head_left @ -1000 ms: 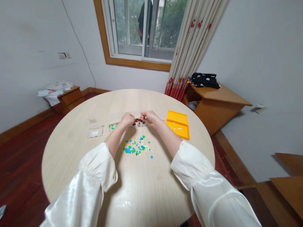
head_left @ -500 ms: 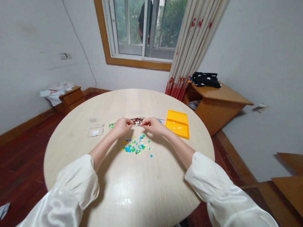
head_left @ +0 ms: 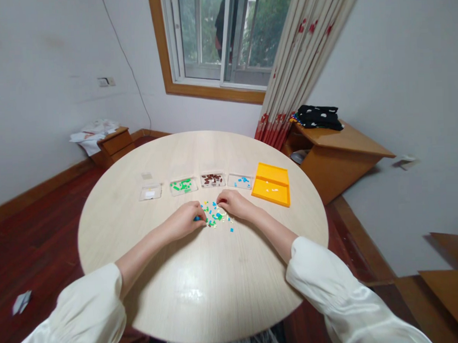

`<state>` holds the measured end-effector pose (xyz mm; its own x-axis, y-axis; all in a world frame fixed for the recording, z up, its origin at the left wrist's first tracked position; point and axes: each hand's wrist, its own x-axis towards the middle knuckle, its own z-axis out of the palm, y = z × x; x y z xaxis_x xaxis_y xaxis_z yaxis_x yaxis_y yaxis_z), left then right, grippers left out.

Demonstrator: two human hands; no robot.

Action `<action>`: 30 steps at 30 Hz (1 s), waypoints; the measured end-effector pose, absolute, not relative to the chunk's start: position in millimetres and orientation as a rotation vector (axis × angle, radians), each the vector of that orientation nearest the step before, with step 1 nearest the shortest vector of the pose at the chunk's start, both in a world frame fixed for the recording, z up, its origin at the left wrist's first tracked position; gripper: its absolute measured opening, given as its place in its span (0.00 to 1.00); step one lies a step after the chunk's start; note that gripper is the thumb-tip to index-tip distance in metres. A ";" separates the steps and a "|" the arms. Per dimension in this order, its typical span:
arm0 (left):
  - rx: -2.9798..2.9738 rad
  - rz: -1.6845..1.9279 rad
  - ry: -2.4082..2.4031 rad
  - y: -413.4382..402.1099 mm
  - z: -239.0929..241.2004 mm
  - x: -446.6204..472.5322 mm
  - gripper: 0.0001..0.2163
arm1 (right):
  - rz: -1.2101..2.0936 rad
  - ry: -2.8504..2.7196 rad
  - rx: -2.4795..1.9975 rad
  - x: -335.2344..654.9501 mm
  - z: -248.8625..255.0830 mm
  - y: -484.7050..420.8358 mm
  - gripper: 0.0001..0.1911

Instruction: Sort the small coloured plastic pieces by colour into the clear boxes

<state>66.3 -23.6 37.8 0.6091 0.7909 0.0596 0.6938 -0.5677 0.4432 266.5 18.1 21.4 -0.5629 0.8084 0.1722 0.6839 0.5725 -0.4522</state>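
Observation:
A loose pile of tiny building bricks (head_left: 217, 218) in blue, green, yellow and cream lies on the round table. At its left edge my left hand (head_left: 185, 220) is closed, thumb and fingertips around a blue brick (head_left: 196, 218). My right hand (head_left: 233, 202) reaches the pile's upper right edge, its fingertips pinched together; whatever is in them is hidden. Just beyond my hands stand clear boxes in a row: one with green bricks (head_left: 183, 185), one with brown bricks (head_left: 213, 180) and one with blue bricks (head_left: 240, 181).
An open yellow case (head_left: 270, 185) with a few white pieces lies at the right. A small clear box (head_left: 150, 192) stands at the left. The pale round table (head_left: 203, 292) fills the middle. Beyond it are a curtain (head_left: 286, 79) and a wooden cabinet (head_left: 326, 158).
Both hands have drawn back from the brown-brick box to the loose pile, the left one to its left edge. The row of boxes is uncovered now. The view has shifted slightly.

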 end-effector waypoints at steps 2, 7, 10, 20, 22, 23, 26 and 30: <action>2.506 0.371 1.157 -31.4 34.7 69.7 0.05 | 0.419 -2.457 -1.193 266.5 18.7 15.8 0.06; 2.579 0.391 1.104 -38.3 24.7 76.6 0.06 | 0.334 -2.427 -1.181 266.9 13.6 12.3 0.08; 2.595 0.397 1.114 -38.0 22.0 78.1 0.07 | 0.404 -2.329 -1.241 268.2 16.3 13.6 0.07; 2.566 0.480 1.147 -49.4 20.9 75.3 0.09 | 0.719 -1.947 -1.354 267.1 27.3 44.4 0.07; 2.482 0.538 1.205 -45.6 25.6 72.6 0.08 | 0.773 -1.846 -1.360 262.2 29.1 60.1 0.07; 2.428 0.566 1.251 -41.0 28.9 71.2 0.08 | 0.767 -1.807 -1.371 259.4 30.0 68.6 0.07; 2.282 0.661 1.413 -17.6 41.0 69.7 0.07 | 0.694 -1.750 -1.408 251.7 31.7 91.5 0.06; 2.192 0.793 1.577 23.3 54.8 79.3 0.07 | 0.642 -1.761 -1.457 248.8 31.2 102.4 0.10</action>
<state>79.3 23.3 54.8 0.2344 0.9402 0.2473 0.7590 -0.3360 0.5578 248.8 102.4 31.2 -0.0719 0.9707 0.2294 0.5953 0.2263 -0.7709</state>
